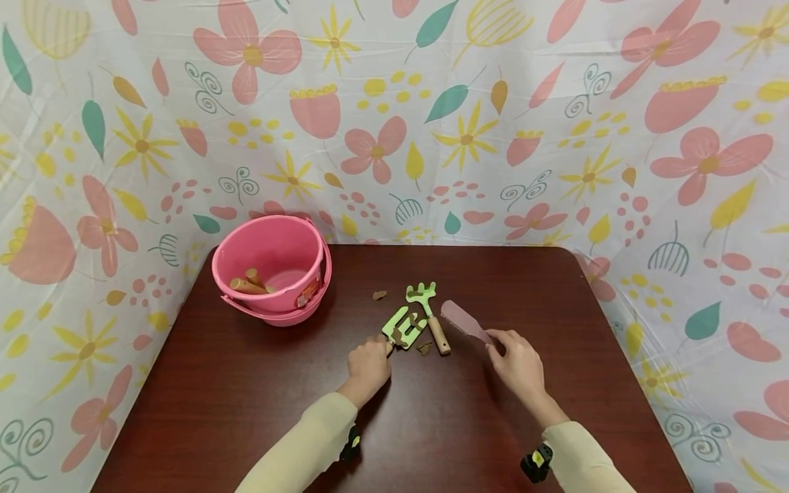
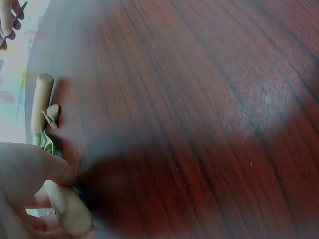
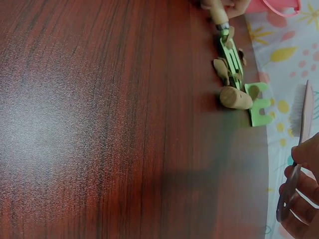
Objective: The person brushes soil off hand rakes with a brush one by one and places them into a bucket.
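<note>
Clock positions refer to the head view, with the fork's head as the dial centre and 12 at the table's far edge.

Backdrop: a floral cloth [image 1: 382, 89] hangs behind the table [image 1: 246, 418].

Bucket: the pink bucket [image 1: 271, 239] stands upright at 10 o'clock, probably sited there to leave the centre free. Its carrying handle [image 1: 327, 274] is folded down, giving access over the rim.

Hands: these are well apart. The right hand [image 1: 520, 363], at 3 to 4 o'clock, grips the pink brush [image 1: 464, 320] by its handle, thumb opposing fingers. The brush head points towards 10 o'clock and appears raised off the table, bristles downward; this grip would suit light strokes. The left hand [image 1: 370, 363], at 7 to 8 o'clock, is wrapped round the wooden handle [image 2: 70, 211] of the green fork [image 1: 395, 321], presumably to steady it. The fork's tines point towards 1 o'clock.

Rake: the green rake [image 1: 434, 325] lies unheld across 1 to 4 o'clock, tines at the far end, handle towards the person, convenient for picking up. Contact with the fork cannot be confirmed.

Stowed handles: wooden tool handles [image 1: 248, 285] lean inside the bucket, ends upward, within easy reach.

Debris: brown leaf-like pieces lie on the fork and loose at 11 o'clock [image 1: 379, 295] and 4 to 5 o'clock.
</note>
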Available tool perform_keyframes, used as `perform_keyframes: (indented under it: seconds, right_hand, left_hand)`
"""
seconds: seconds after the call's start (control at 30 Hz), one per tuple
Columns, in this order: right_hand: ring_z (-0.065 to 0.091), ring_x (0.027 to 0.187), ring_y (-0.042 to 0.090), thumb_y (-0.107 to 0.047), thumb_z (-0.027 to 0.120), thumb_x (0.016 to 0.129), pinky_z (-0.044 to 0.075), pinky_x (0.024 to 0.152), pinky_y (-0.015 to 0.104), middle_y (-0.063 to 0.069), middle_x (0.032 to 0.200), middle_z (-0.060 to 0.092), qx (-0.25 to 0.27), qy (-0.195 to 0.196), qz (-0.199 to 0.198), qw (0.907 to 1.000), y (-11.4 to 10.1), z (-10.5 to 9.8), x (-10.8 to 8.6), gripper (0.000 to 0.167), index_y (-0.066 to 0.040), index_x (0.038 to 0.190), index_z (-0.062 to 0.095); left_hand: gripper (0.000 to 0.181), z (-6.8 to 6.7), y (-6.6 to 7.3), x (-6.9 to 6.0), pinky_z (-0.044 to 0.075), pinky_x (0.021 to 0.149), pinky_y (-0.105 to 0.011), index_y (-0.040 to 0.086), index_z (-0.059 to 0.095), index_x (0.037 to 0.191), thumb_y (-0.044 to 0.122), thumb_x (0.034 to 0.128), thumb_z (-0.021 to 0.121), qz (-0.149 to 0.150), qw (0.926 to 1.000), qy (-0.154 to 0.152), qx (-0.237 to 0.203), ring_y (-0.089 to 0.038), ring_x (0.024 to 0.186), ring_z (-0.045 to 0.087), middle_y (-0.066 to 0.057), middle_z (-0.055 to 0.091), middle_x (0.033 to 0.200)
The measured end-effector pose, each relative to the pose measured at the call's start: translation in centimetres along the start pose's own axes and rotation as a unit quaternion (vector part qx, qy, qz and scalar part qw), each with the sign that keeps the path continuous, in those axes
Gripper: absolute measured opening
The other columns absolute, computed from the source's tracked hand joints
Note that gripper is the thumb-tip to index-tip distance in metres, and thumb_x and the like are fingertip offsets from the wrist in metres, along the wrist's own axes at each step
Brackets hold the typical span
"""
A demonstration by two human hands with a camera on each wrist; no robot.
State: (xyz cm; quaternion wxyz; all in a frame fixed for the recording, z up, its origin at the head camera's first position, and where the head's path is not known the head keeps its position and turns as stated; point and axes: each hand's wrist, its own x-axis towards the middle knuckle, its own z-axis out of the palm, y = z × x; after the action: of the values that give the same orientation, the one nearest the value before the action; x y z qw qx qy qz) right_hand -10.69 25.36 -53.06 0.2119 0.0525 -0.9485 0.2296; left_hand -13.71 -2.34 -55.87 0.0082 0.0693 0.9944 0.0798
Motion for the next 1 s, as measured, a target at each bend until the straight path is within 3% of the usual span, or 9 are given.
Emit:
perform_keyframes:
  seconds: [0.23, 0.4, 0.63, 0.83, 1.0]
  right_hand:
    - [0.063, 0.075, 0.026, -0.012, 0.071, 0.077, 0.046, 0.053, 0.041, 0.008, 0.091, 0.066, 0.003, 0.002, 0.003, 1.0, -0.3, 0.2, 0.1, 0.025, -0.013, 0.102, 0.069]
    - [0.063, 0.077, 0.026, -0.013, 0.07, 0.077, 0.047, 0.054, 0.042, 0.008, 0.093, 0.066, 0.007, -0.004, 0.004, 1.0, -0.7, 0.5, 0.0, 0.025, -0.013, 0.102, 0.069]
    - [0.063, 0.075, 0.026, -0.012, 0.071, 0.077, 0.047, 0.054, 0.041, 0.008, 0.092, 0.066, 0.008, -0.009, 0.003, 0.9999, -1.2, 1.0, 0.1, 0.026, -0.012, 0.103, 0.069]
    - [0.063, 0.076, 0.025, -0.012, 0.072, 0.076, 0.048, 0.056, 0.043, 0.007, 0.091, 0.066, 0.009, -0.006, 0.003, 0.9999, -1.8, 1.3, 0.4, 0.026, -0.013, 0.102, 0.069]
    - [0.062, 0.078, 0.025, -0.012, 0.072, 0.077, 0.049, 0.058, 0.043, 0.007, 0.091, 0.066, 0.01, -0.013, -0.002, 0.9999, -2.4, 1.6, 0.7, 0.026, -0.013, 0.102, 0.069]
  left_hand:
    - [0.02, -0.2, -0.8, 0.3, 0.043, 0.045, -0.036, 0.012, 0.057, 0.09, 0.021, 0.0749, 0.067, -0.027, 0.9994, -0.018, 0.008, -0.025, 0.061, 0.058, -0.006, 0.052, 0.072]
    - [0.016, -0.2, -1.3, 0.5, 0.045, 0.046, -0.038, 0.012, 0.058, 0.087, 0.019, 0.0753, 0.067, -0.019, 0.9997, 0.006, 0.012, -0.026, 0.06, 0.059, -0.007, 0.054, 0.071]
    - [0.021, -0.9, -2.2, 0.7, 0.046, 0.049, -0.037, 0.011, 0.056, 0.09, 0.02, 0.0751, 0.069, -0.006, 0.9989, -0.012, 0.044, -0.026, 0.065, 0.058, -0.008, 0.052, 0.072]
    - [0.016, -1.7, -3.3, 1.0, 0.046, 0.05, -0.038, 0.01, 0.055, 0.086, 0.017, 0.0775, 0.066, 0.017, 0.9974, 0.02, 0.068, -0.025, 0.066, 0.053, -0.009, 0.051, 0.072]
    - [0.018, -2.5, -4.3, 1.2, 0.046, 0.052, -0.037, 0.011, 0.055, 0.083, 0.015, 0.0725, 0.069, 0.035, 0.9934, 0.055, 0.094, -0.025, 0.066, 0.054, -0.009, 0.052, 0.071]
